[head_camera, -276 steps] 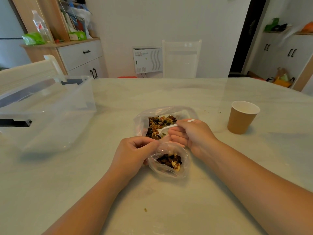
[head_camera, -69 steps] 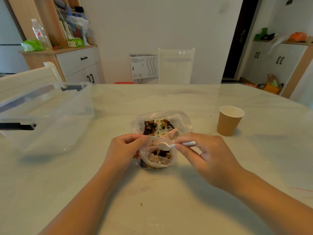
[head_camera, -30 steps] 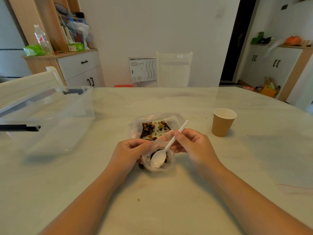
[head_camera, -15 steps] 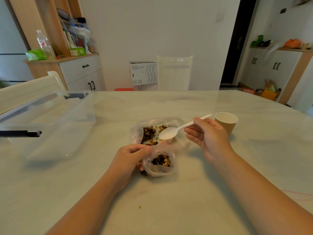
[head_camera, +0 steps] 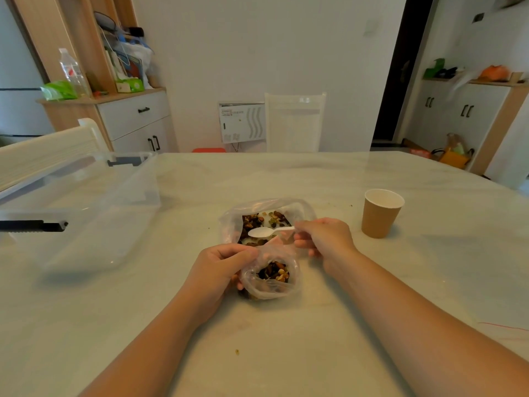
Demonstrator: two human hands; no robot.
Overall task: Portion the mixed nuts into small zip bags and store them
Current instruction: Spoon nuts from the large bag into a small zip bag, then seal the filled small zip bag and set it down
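Filling the first small bag, nothing stored yet

Left hand (head_camera: 220, 267) pinches the near small zip bag (head_camera: 270, 275) open, partly filled; right hand (head_camera: 322, 239) grips an empty spoon (head_camera: 262, 232) over the farther big bag (head_camera: 267, 220) of nuts; sealing and the left bin (head_camera: 86, 207) remain

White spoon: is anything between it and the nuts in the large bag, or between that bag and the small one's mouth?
Nothing visible. The white spoon in the right hand hangs over the large bag, which is open. The small zip bag sits just nearer, its mouth held open by the left hand.
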